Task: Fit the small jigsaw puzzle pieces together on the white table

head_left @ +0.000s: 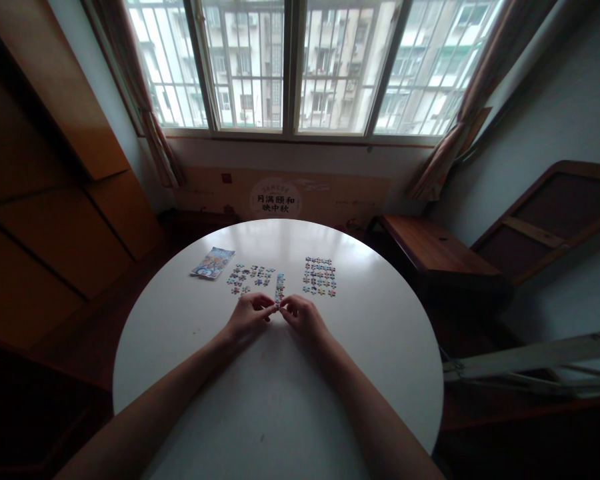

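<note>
Both my hands rest on a round white table (190, 360), fingertips meeting at the near end of a short strip of joined puzzle pieces (279, 287). My left hand (249, 315) is pinched on the strip's lower end, and my right hand (304, 315) pinches the same spot from the other side. Loose puzzle pieces (250, 277) lie scattered left of the strip. Several more pieces (319, 276) are laid out in tidy rows to its right. A small colourful picture card (213, 263) lies further left.
A wide barred window (300, 67) with curtains fills the far wall. A wooden side table (433, 250) stands to the right of the round table, with a wooden frame (555, 213) leaning on the wall. Wooden cabinets (55, 200) stand on the left.
</note>
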{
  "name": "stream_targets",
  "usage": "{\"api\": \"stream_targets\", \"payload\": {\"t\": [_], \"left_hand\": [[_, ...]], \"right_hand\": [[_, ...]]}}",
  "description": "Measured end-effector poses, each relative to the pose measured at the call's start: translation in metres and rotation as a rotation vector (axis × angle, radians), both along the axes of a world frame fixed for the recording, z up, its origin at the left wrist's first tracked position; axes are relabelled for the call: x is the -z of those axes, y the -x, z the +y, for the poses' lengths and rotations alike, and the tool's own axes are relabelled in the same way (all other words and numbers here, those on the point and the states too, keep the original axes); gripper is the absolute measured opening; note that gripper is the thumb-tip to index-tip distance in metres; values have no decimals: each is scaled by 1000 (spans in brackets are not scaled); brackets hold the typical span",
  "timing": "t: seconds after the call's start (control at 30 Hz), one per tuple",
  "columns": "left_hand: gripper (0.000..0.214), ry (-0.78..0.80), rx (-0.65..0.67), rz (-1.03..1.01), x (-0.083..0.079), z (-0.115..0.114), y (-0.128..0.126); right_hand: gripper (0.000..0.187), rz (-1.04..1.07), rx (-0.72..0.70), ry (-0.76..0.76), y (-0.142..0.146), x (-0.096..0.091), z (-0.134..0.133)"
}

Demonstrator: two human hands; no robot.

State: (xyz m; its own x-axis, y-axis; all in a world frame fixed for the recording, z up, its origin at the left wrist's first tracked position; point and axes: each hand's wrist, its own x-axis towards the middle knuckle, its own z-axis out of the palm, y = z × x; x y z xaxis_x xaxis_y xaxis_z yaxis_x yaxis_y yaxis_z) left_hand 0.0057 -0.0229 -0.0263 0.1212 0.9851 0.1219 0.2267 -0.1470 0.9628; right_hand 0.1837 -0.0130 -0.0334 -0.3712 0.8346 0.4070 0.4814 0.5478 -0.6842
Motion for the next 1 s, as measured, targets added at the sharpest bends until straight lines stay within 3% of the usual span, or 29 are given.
{"api": "stream_targets", "payload": {"t": [0.3,0.53,0.73,1.0], "left_hand": [[38,88,33,-18,-4,1,3],[27,-120,-46,324,-7,3,11],[26,-173,-44,555,-8,-7,6],[22,-217,-65,647,-10,-10,4]], "right_hand": [[8,32,-11,-18,0,4,3],[7,8,41,7,-2,2,4],[8,-72,65,64,-1,0,2],[10,-137,60,81,-1,-2,0]]}}
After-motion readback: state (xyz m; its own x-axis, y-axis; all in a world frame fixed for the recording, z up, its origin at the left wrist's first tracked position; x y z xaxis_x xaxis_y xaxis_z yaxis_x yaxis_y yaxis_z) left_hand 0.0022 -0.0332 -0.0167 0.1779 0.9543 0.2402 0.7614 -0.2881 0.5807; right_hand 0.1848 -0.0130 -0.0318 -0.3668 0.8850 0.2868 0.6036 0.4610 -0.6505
